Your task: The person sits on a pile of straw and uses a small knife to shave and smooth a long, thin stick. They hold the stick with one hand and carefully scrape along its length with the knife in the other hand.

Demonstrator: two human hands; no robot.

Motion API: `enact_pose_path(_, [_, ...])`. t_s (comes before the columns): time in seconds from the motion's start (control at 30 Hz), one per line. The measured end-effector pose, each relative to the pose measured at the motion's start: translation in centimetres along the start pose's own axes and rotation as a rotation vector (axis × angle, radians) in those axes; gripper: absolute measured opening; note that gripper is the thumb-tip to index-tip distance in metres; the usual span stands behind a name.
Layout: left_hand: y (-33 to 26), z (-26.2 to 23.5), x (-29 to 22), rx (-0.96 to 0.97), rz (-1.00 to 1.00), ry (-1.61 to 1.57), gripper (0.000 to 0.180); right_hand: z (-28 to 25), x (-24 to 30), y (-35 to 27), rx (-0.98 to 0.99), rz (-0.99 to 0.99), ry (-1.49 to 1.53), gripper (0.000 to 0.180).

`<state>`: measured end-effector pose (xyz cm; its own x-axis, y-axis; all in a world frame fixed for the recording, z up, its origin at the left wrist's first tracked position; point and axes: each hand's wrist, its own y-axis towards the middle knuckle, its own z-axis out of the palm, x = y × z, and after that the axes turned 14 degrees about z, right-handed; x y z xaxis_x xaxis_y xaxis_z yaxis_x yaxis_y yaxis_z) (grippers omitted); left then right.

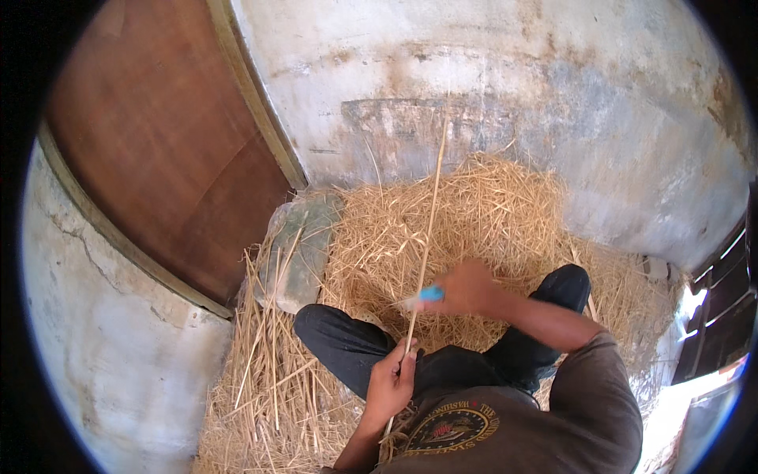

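Stalk (432,213) — long, thin, straw-yellow, tapering toward its tip

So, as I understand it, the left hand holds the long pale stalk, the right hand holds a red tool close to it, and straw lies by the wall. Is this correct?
Not quite: the tool is blue, not red. The head view shows the blue tool in the right hand, close to the long pale stalk that the left hand holds.

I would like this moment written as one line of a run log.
left hand: grips long stalk | right hand: holds blue tool by stalk, blurred | around: straw, brown door
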<state>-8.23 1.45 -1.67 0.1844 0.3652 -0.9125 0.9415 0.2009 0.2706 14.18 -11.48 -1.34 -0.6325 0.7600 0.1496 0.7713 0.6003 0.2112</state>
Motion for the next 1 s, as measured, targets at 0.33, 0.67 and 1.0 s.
enact_pose_path(0.33, [-1.6,-0.1,-1.0,0.155,-0.1,-0.057,0.028,-4.2,-12.3,9.0,-0.142,0.358,-0.218,0.078])
enact_pose_path(0.67, [-0.2,0.5,-1.2,0.187,-0.095,-0.057,0.028,-3.8,-18.7,12.9,-0.28,0.338,-0.229,0.079])
enact_pose_path(1.0, [3.3,2.1,1.7,0.14,-0.22,-0.299,0.029,5.2,-15.4,11.8,0.551,0.847,1.615,0.079])
